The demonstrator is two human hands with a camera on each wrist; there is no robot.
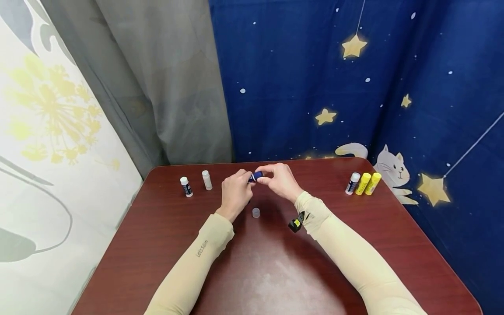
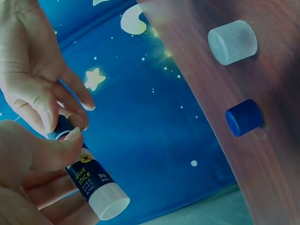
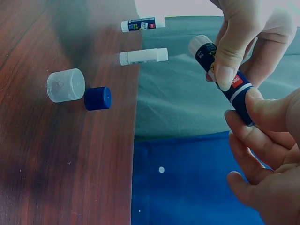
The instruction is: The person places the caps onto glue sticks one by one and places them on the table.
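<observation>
A navy glue stick (image 2: 96, 176) with a white base is held in the air above the table's far part. My left hand (image 1: 236, 190) grips its labelled body between thumb and fingers. At the opposite, dark blue end, my right hand (image 1: 280, 180) pinches it with thumb and fingertips. Whether that blue end is a separate cap, I cannot tell. Below the hands, a translucent cap (image 1: 256, 212) stands on the table. Beside it is a small blue cap (image 3: 98, 98), clear in both wrist views but mostly hidden by the left hand in the head view.
Left of the hands stand a navy-labelled glue stick (image 1: 187, 187) and a white tube (image 1: 207, 180). At the far right another navy glue stick (image 1: 352, 183) stands beside two yellow tubes (image 1: 363, 183). Curtains (image 1: 283, 109) hang behind the brown table (image 1: 271, 280).
</observation>
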